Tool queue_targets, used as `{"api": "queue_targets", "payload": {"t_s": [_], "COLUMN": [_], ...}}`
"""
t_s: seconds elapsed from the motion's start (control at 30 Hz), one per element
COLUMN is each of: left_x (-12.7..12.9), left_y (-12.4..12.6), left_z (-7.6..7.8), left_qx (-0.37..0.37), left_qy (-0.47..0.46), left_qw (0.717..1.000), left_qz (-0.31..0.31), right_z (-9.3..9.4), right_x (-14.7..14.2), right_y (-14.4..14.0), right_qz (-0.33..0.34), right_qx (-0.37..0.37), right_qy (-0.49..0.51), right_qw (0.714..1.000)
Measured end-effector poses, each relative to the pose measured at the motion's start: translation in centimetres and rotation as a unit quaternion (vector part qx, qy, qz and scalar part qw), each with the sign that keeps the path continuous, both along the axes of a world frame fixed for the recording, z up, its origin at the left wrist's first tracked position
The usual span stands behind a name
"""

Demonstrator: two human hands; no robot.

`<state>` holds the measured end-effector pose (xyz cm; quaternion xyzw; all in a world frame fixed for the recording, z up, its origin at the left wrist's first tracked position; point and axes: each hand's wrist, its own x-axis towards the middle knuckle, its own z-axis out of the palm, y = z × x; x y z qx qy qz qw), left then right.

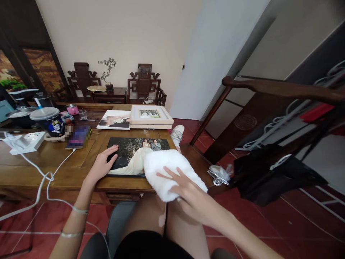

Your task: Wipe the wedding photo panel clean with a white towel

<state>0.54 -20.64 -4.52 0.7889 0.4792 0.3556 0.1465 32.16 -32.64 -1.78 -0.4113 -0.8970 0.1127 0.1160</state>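
My left hand [104,163] lies flat on the photo print [134,155], right hand [185,190] spread on the white cloth [167,169] at the worktop's [54,169] near edge; hard wiping could push the print off.

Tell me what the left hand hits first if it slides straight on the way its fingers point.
The left hand already rests on the dark photo print; sliding on, it would probably cross the print toward the stacked frames, though depth is unclear.

We saw a fluffy white towel [172,172] on a dark photo print [126,153] upon the brown wooden table [54,158], red floor tiles [269,223] at five o'clock, and a pink pot [72,109].
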Motion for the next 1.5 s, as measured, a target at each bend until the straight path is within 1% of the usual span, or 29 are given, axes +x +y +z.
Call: {"api": "queue_targets", "payload": {"t_s": [0.1, 0.27, 0.33, 0.37, 0.43, 0.5, 0.6, 0.77, 0.83, 0.9, 0.97, 1.03, 1.1, 1.27, 1.33, 1.4, 1.43, 1.5], "left_x": [0.0, 0.0, -0.1, -0.1, -0.1, 0.0, 0.0, -0.1, -0.1, -0.1, -0.1, -0.1, -0.1, -0.2, -0.2, -0.2, -0.2, -0.2], "left_y": [0.0, 0.0, 0.0, 0.0, 0.0, -0.1, -0.1, 0.1, 0.1, 0.1, 0.1, 0.0, 0.0, 0.0, 0.0, 0.0, 0.0, 0.1], "left_z": [0.1, 0.1, 0.2, 0.2, 0.3, 0.3, 0.3, 0.0, -0.1, -0.1, -0.1, 0.0, 0.0, 0.1, 0.2, 0.2, 0.2, 0.2], "left_qx": [-0.002, -0.005, -0.008, -0.008, -0.009, -0.007, -0.003, -0.003, -0.002, -0.002, -0.002, -0.003, -0.003, -0.005, -0.007, -0.008, -0.009, -0.008], "left_qy": [0.001, -0.002, -0.003, -0.004, -0.004, -0.005, -0.004, -0.003, -0.005, -0.005, -0.006, -0.004, -0.001, 0.001, -0.002, -0.003, -0.002, 0.000], "left_qw": [1.000, 1.000, 1.000, 1.000, 1.000, 1.000, 1.000, 1.000, 1.000, 1.000, 1.000, 1.000, 1.000, 1.000, 1.000, 1.000, 1.000, 1.000], "left_qz": [0.000, 0.002, 0.001, 0.001, 0.001, 0.000, -0.001, 0.001, 0.001, 0.001, 0.001, 0.001, 0.001, -0.001, -0.001, 0.001, 0.002, 0.002], "right_z": [-0.1, -0.6, -0.7, -0.8, -0.9, -1.0, -1.3, -1.2, -0.8, -0.5, -0.4, -0.5, -0.7, -0.7, -0.6, -0.6, -0.6, -0.9], "right_x": [0.2, -0.2, -0.5, -0.7, -1.0, -1.2, -1.1, -0.5, -0.3, -0.3, -0.2, -0.2, -0.2, -0.8, -1.1, -1.3, -1.4, -1.4], "right_y": [3.9, 12.3, 14.6, 15.2, 15.3, 13.9, 9.6, 1.4, -0.7, -1.4, -0.8, 1.2, 4.0, 12.3, 14.7, 15.7, 15.6, 14.3], "right_qz": [-0.023, -0.099, -0.124, -0.133, -0.144, -0.145, -0.132, -0.071, -0.039, -0.017, -0.011, -0.016, -0.031, -0.075, -0.096, -0.111, -0.116, -0.123], "right_qx": [0.007, 0.028, 0.032, 0.034, 0.042, 0.052, 0.055, 0.035, 0.027, 0.021, 0.020, 0.026, 0.034, 0.042, 0.044, 0.047, 0.048, 0.051], "right_qy": [0.000, 0.007, 0.012, 0.013, 0.010, 0.003, -0.002, 0.012, 0.016, 0.015, 0.016, 0.021, 0.025, 0.006, 0.003, 0.005, 0.006, 0.007], "right_qw": [1.000, 0.995, 0.992, 0.990, 0.989, 0.988, 0.990, 0.997, 0.999, 1.000, 1.000, 0.999, 0.999, 0.996, 0.994, 0.993, 0.992, 0.991]}}
